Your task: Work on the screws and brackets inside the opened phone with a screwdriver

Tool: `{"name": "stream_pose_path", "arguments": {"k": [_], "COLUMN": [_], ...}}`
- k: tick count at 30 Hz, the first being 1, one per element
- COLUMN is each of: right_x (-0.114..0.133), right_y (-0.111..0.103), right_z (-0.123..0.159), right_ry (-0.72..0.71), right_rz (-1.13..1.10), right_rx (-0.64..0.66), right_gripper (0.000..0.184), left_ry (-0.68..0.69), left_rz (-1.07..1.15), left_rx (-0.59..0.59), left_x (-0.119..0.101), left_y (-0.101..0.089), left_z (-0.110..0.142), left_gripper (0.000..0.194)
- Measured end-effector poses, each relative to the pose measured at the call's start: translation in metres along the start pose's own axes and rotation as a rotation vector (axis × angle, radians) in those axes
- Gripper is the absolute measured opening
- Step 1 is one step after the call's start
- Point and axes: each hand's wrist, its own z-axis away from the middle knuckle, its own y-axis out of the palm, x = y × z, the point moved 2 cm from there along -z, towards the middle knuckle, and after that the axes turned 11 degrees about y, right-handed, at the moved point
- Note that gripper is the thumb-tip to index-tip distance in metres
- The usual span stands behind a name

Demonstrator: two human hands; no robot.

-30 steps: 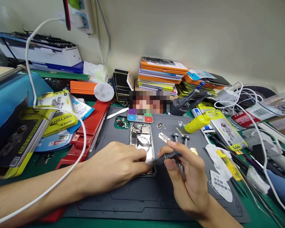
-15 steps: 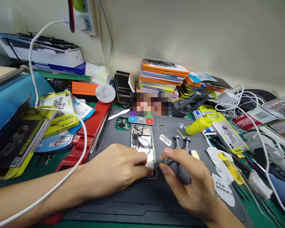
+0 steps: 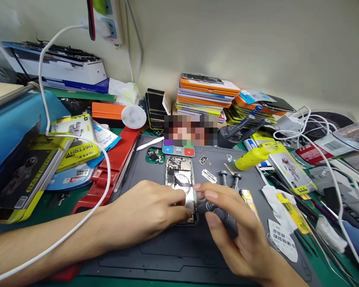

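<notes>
An opened smartphone [image 3: 189, 165] lies on the grey work mat [image 3: 155, 255], its inner parts, a dark flex cable and a pale round patch showing. My left hand [image 3: 155, 209] reaches over the phone's lower left side. Its fingers are curled, with thumb and forefinger over the lower inside; whatever they pinch is hidden. My right hand [image 3: 239, 223] is at the phone's right, fingers and thumb apart. A fingertip is at the phone's right edge. Grey screwdrivers [image 3: 223, 176] lie partly behind the right hand. A razor blade [image 3: 208, 175] rests just above it.
A yellow bottle [image 3: 251, 157] and a screwdriver holder [image 3: 227, 136] stand behind on the right. Battery boxes [image 3: 77, 153] and a red clamp-like tool [image 3: 113, 167] lie left. A white cable [image 3: 107, 175] crosses above my left forearm. Tweezers and packets crowd the right side.
My right hand's fingers have spread and its forefinger side has moved up along the phone's right edge. The left hand has hardly moved. The view has shifted slightly.
</notes>
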Motion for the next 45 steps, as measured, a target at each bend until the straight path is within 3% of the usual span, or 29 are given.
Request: {"name": "stream_pose_path", "arguments": {"k": [12,19,22,25,31,39,45], "right_x": [-0.005,-0.007,-0.004,-0.003,-0.002,-0.002,0.000], "right_y": [0.003,0.006,0.005,0.005,0.008,0.004,0.005], "right_z": [0.002,0.007,0.006,0.006,0.010,0.008,0.009], "right_ry": [0.015,0.199,0.245,0.224,0.124,0.138,0.164], "right_rz": [0.074,-0.079,-0.151,-0.169,-0.185,-0.168,-0.113], "right_rx": [-0.053,-0.219,-0.237,-0.208,-0.115,-0.259,-0.234], "right_gripper": [0.075,0.067,0.062,0.064,0.074,0.070,0.066], "left_ry": [-0.071,-0.076,-0.073,-0.103,-0.106,-0.050,-0.043], "left_rz": [0.025,0.037,0.059,0.065,0.097,0.073,0.094], "left_rx": [0.004,-0.011,-0.089,-0.142,-0.102,-0.078,-0.072], "left_x": [-0.001,-0.001,0.000,0.001,0.001,-0.001,0.000], "left_y": [-0.002,-0.004,-0.004,-0.004,-0.002,-0.002,-0.001], "left_z": [-0.001,0.000,0.001,0.002,0.003,0.000,0.000], "left_gripper": [0.016,0.020,0.023,0.019,0.016,0.019,0.024]}}
